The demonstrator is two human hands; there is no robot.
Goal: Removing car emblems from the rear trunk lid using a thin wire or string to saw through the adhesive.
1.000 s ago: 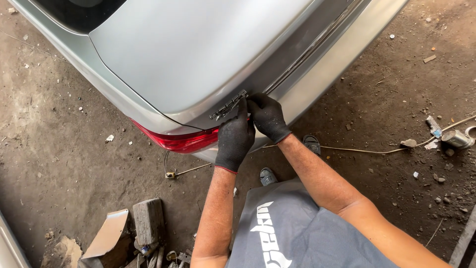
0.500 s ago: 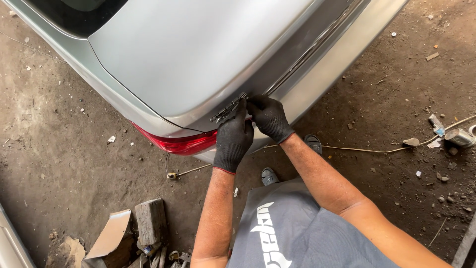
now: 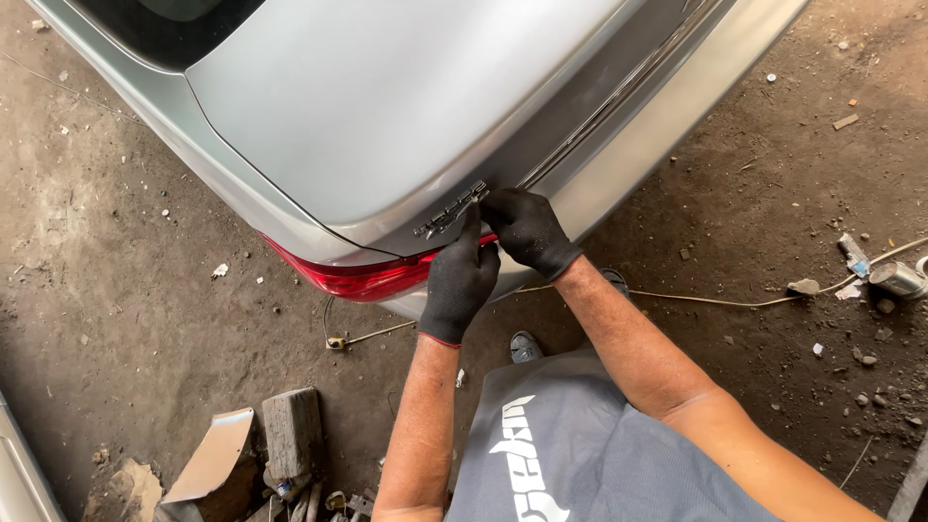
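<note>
Head view: gloved fingers (image 3: 472, 224) on chrome badge (image 3: 450, 210)

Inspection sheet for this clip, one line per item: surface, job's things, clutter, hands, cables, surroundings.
Surface: bare dirt floor, strewn with small stones and scraps.
Job's things: chrome badge on the rear edge of a silver car boot lid, above the red tail light.
Clutter: wooden block, bent metal piece, metal can.
Hands: left hand and right hand, both in black gloves, fingertips at the badge.
Cables: thin cord across the floor; short wire with end fitting.
Surroundings: nothing seen beyond car and floor.
</note>
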